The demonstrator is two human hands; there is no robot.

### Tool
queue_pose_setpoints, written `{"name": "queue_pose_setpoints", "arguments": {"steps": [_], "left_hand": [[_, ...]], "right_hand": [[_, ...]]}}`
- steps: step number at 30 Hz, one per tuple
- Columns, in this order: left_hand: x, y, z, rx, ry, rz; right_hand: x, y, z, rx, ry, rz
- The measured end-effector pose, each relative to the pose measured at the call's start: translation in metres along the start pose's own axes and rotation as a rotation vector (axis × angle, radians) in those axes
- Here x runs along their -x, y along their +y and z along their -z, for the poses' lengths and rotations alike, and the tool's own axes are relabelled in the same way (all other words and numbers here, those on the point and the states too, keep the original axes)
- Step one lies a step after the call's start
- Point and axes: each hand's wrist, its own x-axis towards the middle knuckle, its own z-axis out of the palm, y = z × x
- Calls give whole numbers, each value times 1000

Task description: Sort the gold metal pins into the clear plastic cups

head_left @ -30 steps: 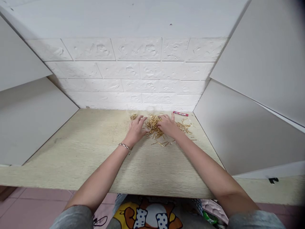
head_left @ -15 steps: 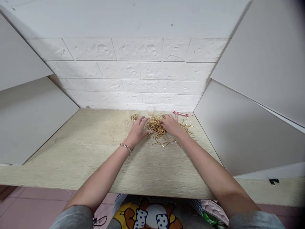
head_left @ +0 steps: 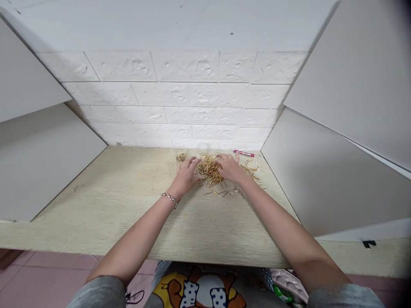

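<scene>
A heap of thin gold-coloured metal pins (head_left: 210,171) lies on the pale wooden table, several of them strewn towards its front. At the heap's left edge is my left hand (head_left: 185,176), thumb and fingers apart and curved round that side. From the right, my right hand (head_left: 229,167) reaches in with its fingers bent down at the pins and the little finger raised. Its fingertips are partly hidden, so whatever they pinch cannot be made out. Just behind my left hand sits a small round clump of gold-coloured pieces (head_left: 180,158).
More loose pins (head_left: 250,171) are scattered right of my right hand. A red pen-like stick (head_left: 244,153) lies near the white brick-patterned wall (head_left: 205,94). Grey-white panels (head_left: 48,162) flank the table on both sides. Small clear bits (head_left: 236,191) lie near my right wrist.
My right hand has shifted very slightly left over the heap. My left hand stays almost in place at the heap's edge.
</scene>
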Motion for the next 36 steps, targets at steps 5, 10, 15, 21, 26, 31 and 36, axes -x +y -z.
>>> {"name": "queue_pose_setpoints", "arguments": {"steps": [5, 10, 15, 21, 26, 31, 36], "left_hand": [[0, 0, 0, -23, -2, -8], [0, 0, -1, -3, 10, -2], [0, -2, -1, 6, 33, -23], [0, -3, -1, 12, 36, -24], [0, -2, -1, 6, 26, -29], [0, -1, -1, -2, 30, -30], [1, 1, -1, -13, 21, -35]], "right_hand": [[1, 0, 0, 6, 22, 22], [0, -8, 10, -62, 123, 17], [-1, -29, 14, -271, 320, 30], [4, -37, -3, -230, 232, 79], [7, -36, -6, -161, 157, 89], [6, -38, -7, -152, 185, 78], [7, -40, -9, -113, 209, 55]]}}
